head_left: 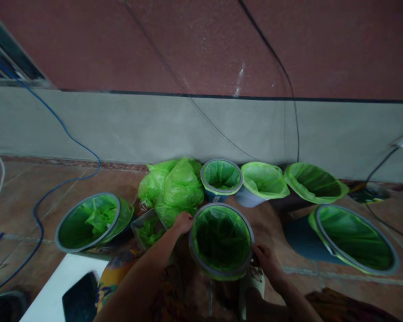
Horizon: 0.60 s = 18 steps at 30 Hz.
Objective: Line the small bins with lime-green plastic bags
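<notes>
A trash bin (221,273) with a grey rim, lined with a green plastic bag (221,237), stands between my feet. My left hand (183,222) is closed at the left side of its rim. On the right side, my right hand (263,257) is closed against the rim; the fingertips of both hands are partly hidden. Just beyond my left hand lies a heap of filled green bags (181,192). Beside my left forearm is a small box (140,219) with crumpled green bags inside.
By the wall are a lined blue bin (216,196), a pale bin (250,197) and a dark lined bin (317,183). Larger lined bins flank me, one left (61,230) and one right (302,237). A phone (81,297) lies on a white surface (53,290). A blue cable (40,214) crosses the floor.
</notes>
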### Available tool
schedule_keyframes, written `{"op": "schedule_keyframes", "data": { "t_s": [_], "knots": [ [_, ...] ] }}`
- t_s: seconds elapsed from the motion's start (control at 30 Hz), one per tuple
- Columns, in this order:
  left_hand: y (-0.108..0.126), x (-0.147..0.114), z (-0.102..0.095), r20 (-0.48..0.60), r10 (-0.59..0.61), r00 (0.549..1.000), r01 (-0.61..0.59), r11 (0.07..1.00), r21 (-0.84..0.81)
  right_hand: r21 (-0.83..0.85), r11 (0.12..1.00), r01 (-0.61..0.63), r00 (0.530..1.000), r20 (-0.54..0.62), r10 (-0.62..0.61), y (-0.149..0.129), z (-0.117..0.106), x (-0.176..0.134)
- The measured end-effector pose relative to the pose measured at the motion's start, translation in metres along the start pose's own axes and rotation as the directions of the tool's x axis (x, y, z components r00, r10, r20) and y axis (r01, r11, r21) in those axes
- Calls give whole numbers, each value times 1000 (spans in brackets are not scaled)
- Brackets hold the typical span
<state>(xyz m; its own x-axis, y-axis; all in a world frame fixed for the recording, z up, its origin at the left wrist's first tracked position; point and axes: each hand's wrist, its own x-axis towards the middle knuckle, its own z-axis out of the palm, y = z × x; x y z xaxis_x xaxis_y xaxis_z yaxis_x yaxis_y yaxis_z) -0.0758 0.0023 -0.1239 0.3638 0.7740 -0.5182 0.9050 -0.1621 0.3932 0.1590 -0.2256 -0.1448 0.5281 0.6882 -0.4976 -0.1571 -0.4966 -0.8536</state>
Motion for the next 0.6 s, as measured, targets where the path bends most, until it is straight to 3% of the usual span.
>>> {"op": "schedule_keyframes", "data": {
  "t_s": [0.27, 0.6],
  "knots": [
    [6, 2, 6, -19, 22, 1000, -18, 984, 175, -187, 982, 17, 998, -64, -30, 14, -4, 3],
    [9, 5, 6, -4, 64, 998, -60, 962, 265, -522, 852, 47, 984, -123, -130, 22, 3, 13]
  ]
}}
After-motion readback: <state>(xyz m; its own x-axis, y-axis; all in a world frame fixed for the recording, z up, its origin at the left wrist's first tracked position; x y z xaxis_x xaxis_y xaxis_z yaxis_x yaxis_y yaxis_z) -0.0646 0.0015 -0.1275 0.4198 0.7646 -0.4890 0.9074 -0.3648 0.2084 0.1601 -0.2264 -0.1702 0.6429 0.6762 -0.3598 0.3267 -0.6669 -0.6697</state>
